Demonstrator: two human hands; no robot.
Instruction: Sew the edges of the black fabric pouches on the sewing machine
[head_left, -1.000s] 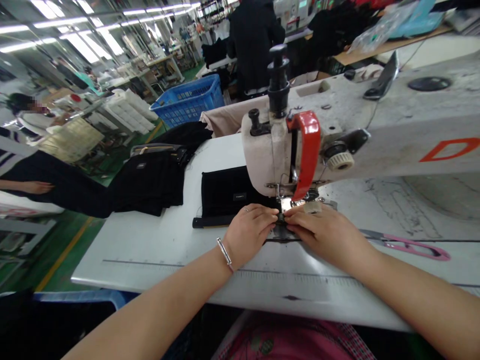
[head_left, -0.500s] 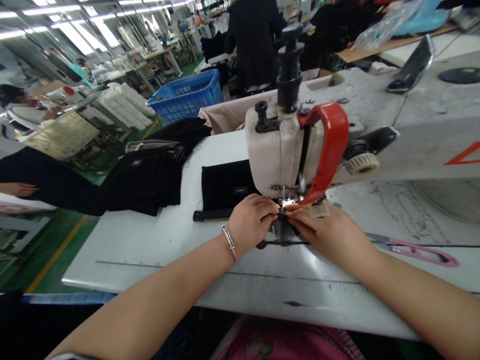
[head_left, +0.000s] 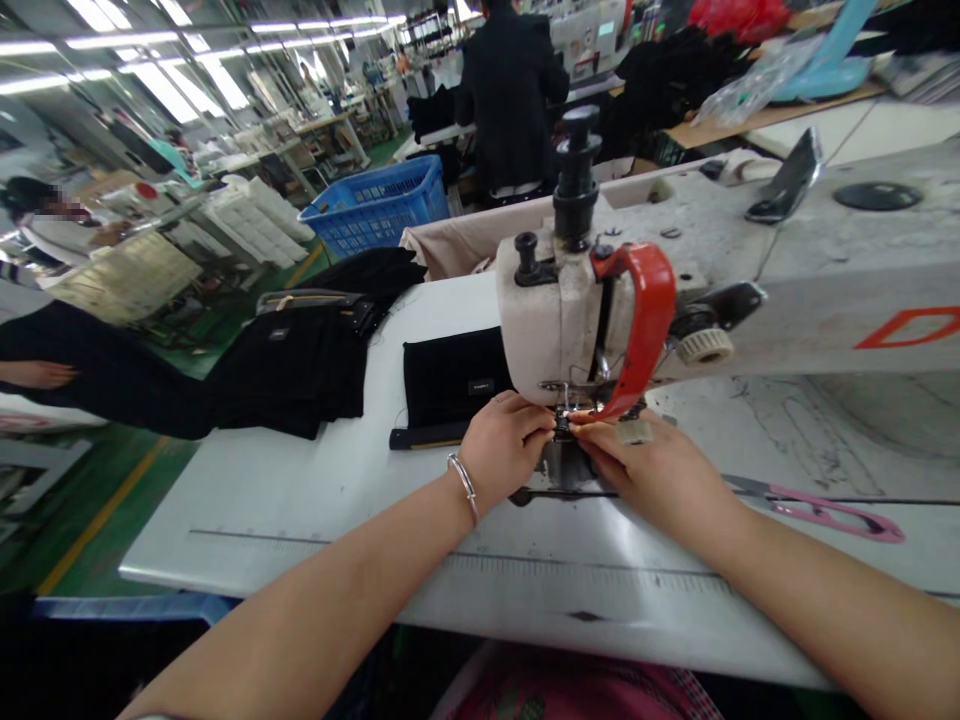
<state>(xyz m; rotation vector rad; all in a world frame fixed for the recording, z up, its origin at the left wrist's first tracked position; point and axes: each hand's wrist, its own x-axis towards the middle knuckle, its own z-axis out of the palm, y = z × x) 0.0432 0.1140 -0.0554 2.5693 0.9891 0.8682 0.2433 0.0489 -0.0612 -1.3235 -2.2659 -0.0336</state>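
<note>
The black cloth [head_left: 442, 378] lies flat on the counter [head_left: 285, 490] mid-frame, running behind the sewing machine's head [head_left: 531, 340]; left hand [head_left: 495, 452] and right hand [head_left: 664, 468] seem to pinch a small dark edge between fingertips, likely steadying it close to the needle. Lower left, a blue bin [head_left: 135, 608] holds dark fabric [head_left: 75, 665]; the upper-centre blue basket's [head_left: 382, 208] contents I cannot tell.

White sewing table [head_left: 300, 510] | black labelled fabric [head_left: 450, 375] | pink-handled snips [head_left: 832, 508] | piled black garments [head_left: 300, 350]
</note>
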